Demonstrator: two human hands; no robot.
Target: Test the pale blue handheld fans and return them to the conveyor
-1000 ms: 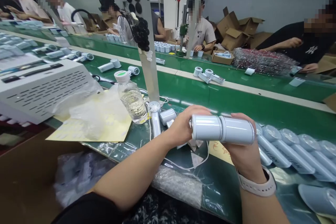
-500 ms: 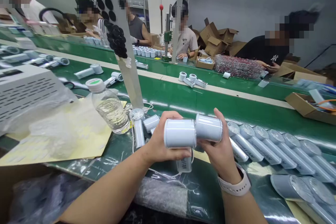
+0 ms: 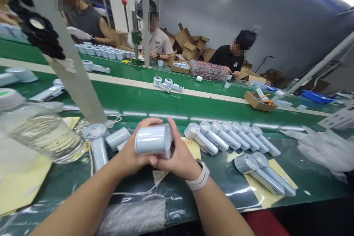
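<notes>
A pale blue handheld fan [image 3: 151,140] lies sideways between my hands above the table, its round head facing me. My left hand [image 3: 128,156] is closed around the left side of the head. From the right, my right hand [image 3: 179,153], with a light watch strap on the wrist, wraps the blurred right end. Whether a second fan is inside my right hand is hidden. Just left of my hands, a fan with its handle toward me [image 3: 100,151] and another fan head [image 3: 118,138] rest on the table.
Several fans [image 3: 221,136] lie in a slanted row at right, with two more fans [image 3: 262,175] nearer me on yellow paper. A clear bottle [image 3: 52,138] stands left beside a metal post [image 3: 80,88]. Bubble wrap [image 3: 135,215] lies in front. Co-workers sit across the green line.
The view has swung right, so the bottle and post sit farther left. Two fan heads showed side by side, one per hand; now my hands are closer together and only one head shows clearly.
</notes>
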